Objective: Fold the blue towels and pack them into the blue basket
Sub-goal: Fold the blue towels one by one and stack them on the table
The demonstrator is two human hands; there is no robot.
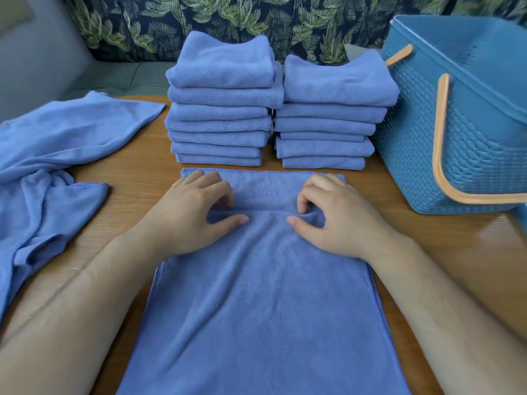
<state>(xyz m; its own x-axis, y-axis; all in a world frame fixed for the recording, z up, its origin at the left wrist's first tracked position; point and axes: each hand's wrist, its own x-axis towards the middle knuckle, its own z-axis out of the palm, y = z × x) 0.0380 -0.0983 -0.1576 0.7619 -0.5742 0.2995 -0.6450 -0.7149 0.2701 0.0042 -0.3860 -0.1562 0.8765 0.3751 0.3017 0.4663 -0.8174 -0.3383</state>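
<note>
Hands rested side by side on the far part of a long blue towel (256,309) spread lengthwise on the wooden table (137,172). The left hand (194,215) had its fingers curled and its thumb stretched toward the middle, pinching a raised ridge of the cloth between them. The right hand (339,220) mirrored it, fingers bent and thumb pointing inward, nipping the same ridge a little way from the left. Between the two thumbs the cloth was gathered into a small crease. Beyond the knuckles a short flat strip of the towel reached its stitched far edge. Both bare forearms crossed the towel's side edges, and its near end ran out of view at the bottom.

Just past the far edge stood two stacks of folded blue towels, close together. The left stack (219,109) was slightly taller. The right stack (330,109) stood next to it, close against the blue basket (422,143). The basket sat on the table's right side, its walls perforated, with orange handles (440,138) hanging down its outside. Its inside was too blurred to read. To the left, well apart from the hands, loose towels (42,166) lay rumpled and unfolded, running out of view. Behind everything was a leaf-print fabric (285,18).
</note>
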